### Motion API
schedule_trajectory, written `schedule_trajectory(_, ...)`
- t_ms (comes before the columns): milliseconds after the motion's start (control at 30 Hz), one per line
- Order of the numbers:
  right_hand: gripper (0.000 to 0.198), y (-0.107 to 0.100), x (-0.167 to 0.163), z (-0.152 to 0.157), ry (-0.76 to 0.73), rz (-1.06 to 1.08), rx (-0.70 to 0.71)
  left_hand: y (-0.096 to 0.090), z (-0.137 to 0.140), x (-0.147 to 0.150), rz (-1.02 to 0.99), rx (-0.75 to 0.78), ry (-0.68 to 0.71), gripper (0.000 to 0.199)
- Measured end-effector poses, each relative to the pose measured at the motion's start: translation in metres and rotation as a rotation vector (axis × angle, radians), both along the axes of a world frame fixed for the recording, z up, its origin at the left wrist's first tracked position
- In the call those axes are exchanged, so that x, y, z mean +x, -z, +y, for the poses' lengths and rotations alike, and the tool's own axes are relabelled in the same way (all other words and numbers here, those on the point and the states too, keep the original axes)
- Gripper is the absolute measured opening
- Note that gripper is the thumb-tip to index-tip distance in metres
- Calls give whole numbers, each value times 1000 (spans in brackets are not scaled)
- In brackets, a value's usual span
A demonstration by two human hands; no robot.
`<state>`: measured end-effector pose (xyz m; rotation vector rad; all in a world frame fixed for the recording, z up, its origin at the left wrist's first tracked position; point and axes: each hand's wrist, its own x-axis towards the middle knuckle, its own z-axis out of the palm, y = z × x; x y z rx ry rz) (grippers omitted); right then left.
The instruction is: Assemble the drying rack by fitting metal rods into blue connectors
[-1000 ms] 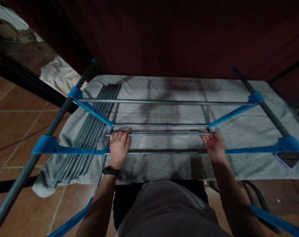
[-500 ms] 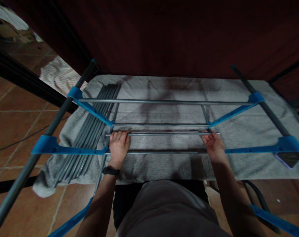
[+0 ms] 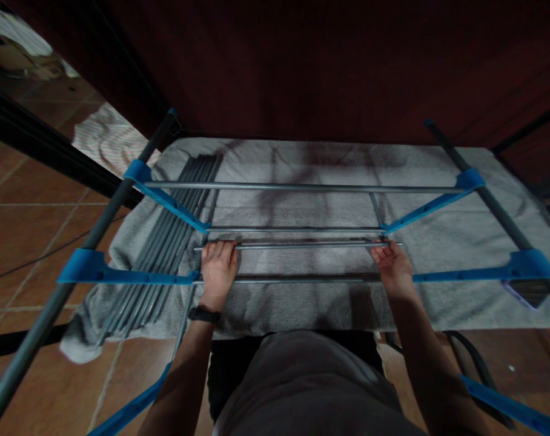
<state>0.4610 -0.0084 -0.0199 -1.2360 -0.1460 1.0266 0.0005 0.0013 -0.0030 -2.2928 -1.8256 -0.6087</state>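
A thin grey metal rod (image 3: 302,246) lies level between my two hands. My left hand (image 3: 218,269) is closed over it near its left end, palm down, with a short length sticking out past the fingers. At the other end, my right hand (image 3: 394,263) pinches the rod between thumb and fingers, palm turned up. The rod sits between two fixed crossbars of a frame, a farther crossbar (image 3: 293,229) and a nearer crossbar (image 3: 302,280). Blue plastic brackets, among them a left bracket (image 3: 86,266) and a right bracket (image 3: 532,265), join these crossbars to thick grey side poles.
Several loose grey rods (image 3: 166,242) lie side by side on the grey towel (image 3: 275,315) at left. A higher crossbar (image 3: 302,187) spans the frame farther back. A phone-like object (image 3: 529,292) rests under the right bracket. A dark red curtain (image 3: 302,72) hangs behind.
Both hands stay almost in place, still on the rod. The rod's right end has shifted very slightly to the left.
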Motion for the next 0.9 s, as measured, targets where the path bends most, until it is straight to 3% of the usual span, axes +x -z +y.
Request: schedule_trajectory(900, 16, 1, 2, 1, -9, 13, -24, 2, 0, 0, -5, -5, -10, 27)
